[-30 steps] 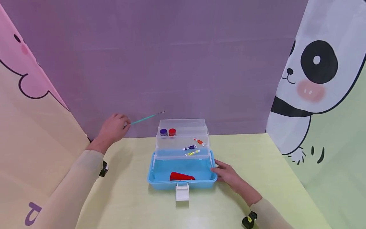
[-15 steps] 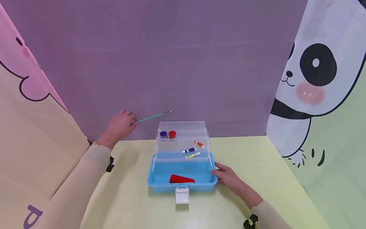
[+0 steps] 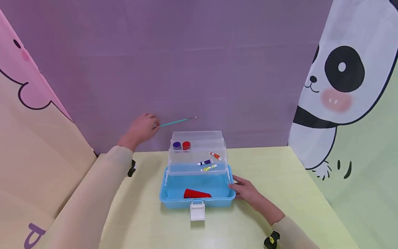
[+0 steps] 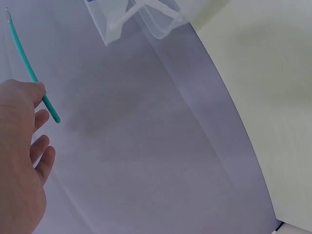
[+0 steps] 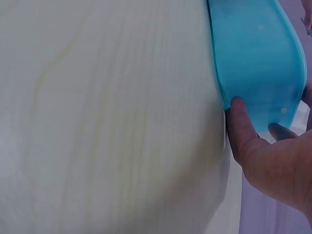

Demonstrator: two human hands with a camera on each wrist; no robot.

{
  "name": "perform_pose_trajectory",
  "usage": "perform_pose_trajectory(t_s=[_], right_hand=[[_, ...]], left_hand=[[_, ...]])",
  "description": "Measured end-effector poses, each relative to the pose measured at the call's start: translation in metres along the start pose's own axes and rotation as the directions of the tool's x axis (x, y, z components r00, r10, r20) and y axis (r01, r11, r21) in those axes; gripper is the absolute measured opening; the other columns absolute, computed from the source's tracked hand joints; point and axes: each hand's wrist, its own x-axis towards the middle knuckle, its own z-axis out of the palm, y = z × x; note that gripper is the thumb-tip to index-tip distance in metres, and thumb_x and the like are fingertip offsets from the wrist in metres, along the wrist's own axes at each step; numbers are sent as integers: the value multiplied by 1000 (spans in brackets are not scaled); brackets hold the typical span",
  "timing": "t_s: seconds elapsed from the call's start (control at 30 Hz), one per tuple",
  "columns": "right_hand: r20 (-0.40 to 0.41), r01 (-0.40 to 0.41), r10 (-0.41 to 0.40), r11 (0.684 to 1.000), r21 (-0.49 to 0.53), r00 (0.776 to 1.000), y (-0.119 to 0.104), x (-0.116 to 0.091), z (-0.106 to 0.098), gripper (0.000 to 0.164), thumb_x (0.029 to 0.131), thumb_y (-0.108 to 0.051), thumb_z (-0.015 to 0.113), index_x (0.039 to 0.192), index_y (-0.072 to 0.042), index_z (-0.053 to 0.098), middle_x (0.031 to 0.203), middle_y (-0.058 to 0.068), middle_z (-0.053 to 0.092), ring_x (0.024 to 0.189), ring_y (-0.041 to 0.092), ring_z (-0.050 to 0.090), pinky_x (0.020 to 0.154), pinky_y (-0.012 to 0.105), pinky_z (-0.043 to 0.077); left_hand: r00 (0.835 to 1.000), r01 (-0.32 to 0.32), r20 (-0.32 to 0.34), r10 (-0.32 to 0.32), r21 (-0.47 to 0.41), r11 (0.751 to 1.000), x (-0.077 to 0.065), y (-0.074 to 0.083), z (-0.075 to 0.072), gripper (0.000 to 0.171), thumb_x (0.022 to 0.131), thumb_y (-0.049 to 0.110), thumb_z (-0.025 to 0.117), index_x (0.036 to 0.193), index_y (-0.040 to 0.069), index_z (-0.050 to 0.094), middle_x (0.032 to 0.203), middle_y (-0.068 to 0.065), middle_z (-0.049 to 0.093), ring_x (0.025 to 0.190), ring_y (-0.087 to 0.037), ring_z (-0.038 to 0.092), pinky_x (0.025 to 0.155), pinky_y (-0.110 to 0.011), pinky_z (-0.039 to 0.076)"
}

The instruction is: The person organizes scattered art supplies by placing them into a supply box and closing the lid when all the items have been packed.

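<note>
My left hand [image 3: 142, 128] pinches a thin teal paintbrush [image 4: 24, 56] near its rear end, its metal-collared tip angled up right. It hangs in the air behind and left of a blue plastic storage box [image 3: 177, 204]. With fingers and thumb about its right end, my right hand [image 3: 248, 193] holds the box. The box stands open, its clear tiers [image 3: 183, 166] raised. On these lie an orange tube [image 3: 216, 156], a purple tube [image 3: 205, 162] and a yellow tube [image 3: 209, 167], plus a purple-lidded jar [image 3: 177, 146] and a red-lidded jar [image 3: 186, 145]. A red tapered piece [image 3: 196, 193] lies inside the base.
The box stands on a pale yellow table [image 3: 149, 221], its white latch [image 3: 197, 211] hanging down at the front. A purple wall sheet [image 3: 199, 69] rises behind the table's back edge. Printed side panels flank it, one with a panda [image 3: 345, 76].
My left hand has moved right and slightly up, carrying the paintbrush until its tip is above the raised tiers. The right hand and the box have stayed in place.
</note>
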Motion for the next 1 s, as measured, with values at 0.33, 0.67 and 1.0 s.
perform_pose_trajectory(t_s=[0.33, 0.67, 1.0], right_hand=[[25, -8, 8, 1000, -8, 1000, 3, -2, 1, 65, 91, -24, 67, 146, -1, 40, 118, 19, 61, 96, 30, 66, 82, 44, 55], [14, -6, 6, 1000, 4, 1000, 3, -2, -2, 65, 92, -23, 66, 147, -1, 39, 119, 19, 61, 96, 30, 66, 82, 44, 55], [24, -1, 0, 1000, 27, 1000, 4, 2, -4, 66, 92, -25, 66, 147, -1, 39, 118, 19, 61, 96, 30, 66, 82, 43, 55]], left_hand=[[999, -4, 51, 5, -35, 999, 22, 20, 6, 20, 97, 17, 59, 108, 4, 71, 113, -12, 62, 115, -33, 47, 101, -48, 37], [996, -3, 93, 6, -36, 999, 43, 39, 16, 20, 95, 17, 64, 108, 6, 73, 108, -9, 62, 106, -29, 50, 98, -45, 40], [995, -38, 88, 45, -79, 996, 62, 50, 30, 20, 95, 16, 65, 109, 6, 74, 105, -7, 62, 100, -27, 50, 93, -43, 41]])
